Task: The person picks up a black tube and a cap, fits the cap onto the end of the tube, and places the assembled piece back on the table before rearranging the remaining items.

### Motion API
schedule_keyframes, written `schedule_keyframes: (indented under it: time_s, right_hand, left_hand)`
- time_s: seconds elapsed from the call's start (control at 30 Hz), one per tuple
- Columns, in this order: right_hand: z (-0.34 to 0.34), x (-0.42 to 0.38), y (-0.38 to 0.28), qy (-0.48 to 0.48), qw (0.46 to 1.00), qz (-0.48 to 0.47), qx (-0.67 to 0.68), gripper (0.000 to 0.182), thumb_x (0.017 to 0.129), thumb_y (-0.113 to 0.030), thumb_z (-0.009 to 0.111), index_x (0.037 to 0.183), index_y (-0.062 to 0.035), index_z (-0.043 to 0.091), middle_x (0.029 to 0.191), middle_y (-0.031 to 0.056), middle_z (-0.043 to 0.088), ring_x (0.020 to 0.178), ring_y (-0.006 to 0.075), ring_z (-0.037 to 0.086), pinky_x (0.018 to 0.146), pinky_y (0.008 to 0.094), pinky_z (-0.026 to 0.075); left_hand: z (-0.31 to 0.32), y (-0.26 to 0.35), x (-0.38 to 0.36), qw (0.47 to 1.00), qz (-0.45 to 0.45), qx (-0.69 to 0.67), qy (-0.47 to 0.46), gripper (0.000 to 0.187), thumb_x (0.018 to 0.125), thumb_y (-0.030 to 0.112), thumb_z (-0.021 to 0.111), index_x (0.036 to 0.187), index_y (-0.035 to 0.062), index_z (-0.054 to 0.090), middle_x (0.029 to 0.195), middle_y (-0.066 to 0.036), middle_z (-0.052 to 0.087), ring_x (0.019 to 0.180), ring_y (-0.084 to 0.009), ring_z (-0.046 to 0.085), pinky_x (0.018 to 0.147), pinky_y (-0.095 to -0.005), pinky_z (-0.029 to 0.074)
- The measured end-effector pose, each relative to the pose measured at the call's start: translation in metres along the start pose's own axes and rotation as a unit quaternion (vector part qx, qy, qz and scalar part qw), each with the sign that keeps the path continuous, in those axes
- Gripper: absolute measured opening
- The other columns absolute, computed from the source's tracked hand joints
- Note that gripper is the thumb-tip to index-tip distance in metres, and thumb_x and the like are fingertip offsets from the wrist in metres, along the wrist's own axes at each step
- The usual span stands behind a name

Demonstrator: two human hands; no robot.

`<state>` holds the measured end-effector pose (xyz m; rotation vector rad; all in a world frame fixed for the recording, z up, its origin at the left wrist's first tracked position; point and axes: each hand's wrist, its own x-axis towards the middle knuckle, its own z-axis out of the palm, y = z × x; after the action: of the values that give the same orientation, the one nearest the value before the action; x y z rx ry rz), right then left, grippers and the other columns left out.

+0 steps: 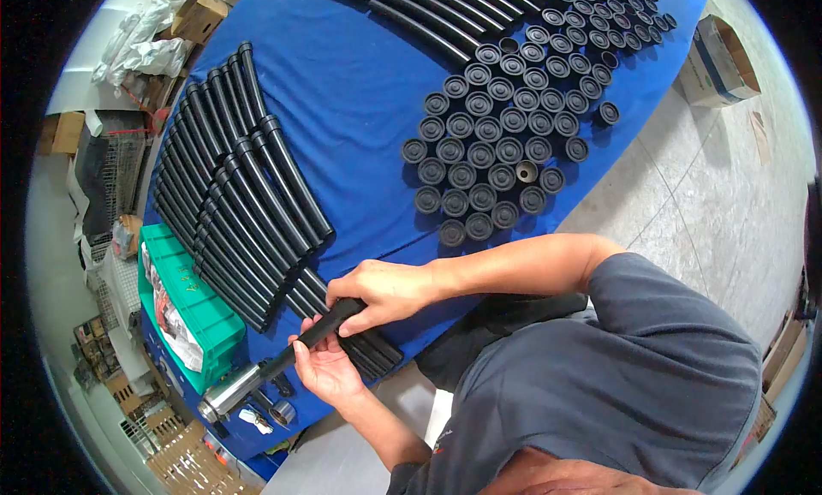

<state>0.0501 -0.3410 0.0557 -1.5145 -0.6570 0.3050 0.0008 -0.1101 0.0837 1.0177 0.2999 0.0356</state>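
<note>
My right hand (pixel 381 289) is closed over the thick end of a black tube (pixel 317 330), back of the hand up. Just below it, my left hand (pixel 330 366) is turned palm up, its fingers curled against the tube's underside. The tube slants down to the left and meets a silver metal cylinder (pixel 231 392) at the table edge; how they join cannot be made out. Several black tubes (pixel 308 289) lie under and beside my hands.
Black tubes (pixel 248 187) lie in rows on the blue cloth (pixel 360 135). Round black caps (pixel 488 129) stand grouped at the right. A green crate (pixel 218 315) and small metal parts (pixel 278 409) sit near the cylinder. A cardboard box (pixel 719 62) stands on the floor.
</note>
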Motion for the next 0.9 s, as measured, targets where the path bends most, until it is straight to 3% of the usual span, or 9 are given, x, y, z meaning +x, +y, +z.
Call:
schedule_keyframes:
  time_s: [0.2, 0.23, 0.33, 0.37, 0.47, 0.57, 0.7, 0.83, 0.9]
  right_hand:
    - [0.012, -0.003, 0.008, 0.107, 0.982, -0.13, -0.081, 0.032, 0.088, -0.024, 0.073, 0.107, -0.0016, 0.061, 0.088, 0.0172, 0.064, 0.083, 0.038, 0.065, 0.072, 0.0466, 0.051]
    - [0.011, -0.001, 0.009, 0.106, 0.984, -0.139, -0.037, 0.032, 0.087, -0.023, 0.074, 0.108, -0.002, 0.061, 0.088, 0.0171, 0.064, 0.084, 0.0371, 0.065, 0.071, 0.0462, 0.051]
    - [0.0, -0.001, 0.001, 0.01, 1.0, 0.0, -0.014, 0.033, 0.087, -0.022, 0.074, 0.11, -0.0023, 0.06, 0.09, 0.0162, 0.063, 0.084, 0.0363, 0.065, 0.07, 0.0464, 0.052]
    - [0.005, -0.002, 0.004, 0.079, 0.991, -0.092, -0.048, 0.032, 0.087, -0.023, 0.074, 0.109, -0.0022, 0.061, 0.088, 0.0155, 0.064, 0.081, 0.0364, 0.066, 0.068, 0.0466, 0.052]
    - [0.01, -0.002, 0.004, 0.133, 0.975, -0.15, -0.1, 0.031, 0.088, -0.024, 0.073, 0.108, -0.0026, 0.062, 0.086, 0.015, 0.063, 0.078, 0.0362, 0.065, 0.068, 0.0465, 0.052]
    - [-0.009, 0.0, -0.009, -0.027, 0.998, 0.054, 0.011, 0.032, 0.089, -0.023, 0.072, 0.111, -0.003, 0.06, 0.089, 0.0144, 0.06, 0.079, 0.0351, 0.063, 0.068, 0.0462, 0.052]
    - [0.011, -0.001, 0.009, 0.134, 0.971, -0.156, -0.121, 0.035, 0.089, -0.028, 0.073, 0.109, -0.0015, 0.061, 0.087, 0.0159, 0.064, 0.079, 0.0351, 0.066, 0.067, 0.0455, 0.051]
    - [-0.006, 0.0, -0.004, -0.028, 0.999, 0.027, -0.018, 0.034, 0.089, -0.025, 0.072, 0.112, -0.0029, 0.059, 0.09, 0.0151, 0.061, 0.082, 0.0355, 0.065, 0.067, 0.0469, 0.052]
    - [0.007, -0.002, 0.008, 0.074, 0.991, -0.089, -0.068, 0.036, 0.089, -0.029, 0.074, 0.109, -0.0017, 0.061, 0.086, 0.0164, 0.064, 0.079, 0.0364, 0.066, 0.066, 0.0462, 0.051]
  left_hand:
    - [0.001, 0.0, 0.0, 1.0, -0.001, -0.005, 0.01, 0.021, 0.103, 0.02, 0.057, 0.112, 0.0035, 0.067, 0.119, -0.023, 0.069, 0.112, -0.0354, 0.067, 0.1, -0.048, 0.057]
    - [0.0, 0.0, 0.001, 1.0, 0.0, -0.003, 0.007, 0.021, 0.103, 0.02, 0.057, 0.111, 0.0035, 0.067, 0.119, -0.023, 0.069, 0.112, -0.0353, 0.068, 0.1, -0.048, 0.057]
    - [0.0, 0.001, 0.001, 1.0, -0.008, -0.007, -0.006, 0.023, 0.103, 0.021, 0.057, 0.111, 0.0018, 0.067, 0.12, -0.024, 0.068, 0.113, -0.0347, 0.067, 0.101, -0.0468, 0.056]
    - [0.0, 0.001, 0.001, 1.0, -0.017, -0.014, -0.012, 0.024, 0.103, 0.021, 0.057, 0.111, 0.0003, 0.067, 0.122, -0.024, 0.067, 0.115, -0.0344, 0.066, 0.102, -0.0456, 0.056]
    - [-0.002, 0.003, 0.002, 1.0, -0.02, -0.017, -0.016, 0.025, 0.104, 0.021, 0.057, 0.11, -0.0014, 0.066, 0.123, -0.024, 0.067, 0.117, -0.034, 0.064, 0.103, -0.0445, 0.055]
    - [0.0, 0.002, 0.002, 1.0, -0.016, -0.016, -0.015, 0.025, 0.103, 0.021, 0.057, 0.11, -0.0014, 0.066, 0.123, -0.024, 0.067, 0.117, -0.0339, 0.065, 0.103, -0.0448, 0.055]
    - [0.006, 0.001, 0.001, 1.0, -0.004, -0.001, -0.008, 0.022, 0.103, 0.021, 0.057, 0.111, 0.0034, 0.069, 0.119, -0.022, 0.069, 0.112, -0.0346, 0.068, 0.099, -0.046, 0.057]
    - [0.002, 0.002, 0.001, 1.0, -0.009, -0.004, 0.0, 0.022, 0.103, 0.021, 0.057, 0.111, 0.0035, 0.068, 0.119, -0.022, 0.069, 0.112, -0.0348, 0.067, 0.1, -0.047, 0.056]
    - [0.002, 0.001, 0.001, 1.0, -0.016, -0.015, 0.003, 0.022, 0.103, 0.021, 0.057, 0.111, 0.0036, 0.068, 0.118, -0.022, 0.069, 0.112, -0.0349, 0.067, 0.101, -0.0471, 0.056]
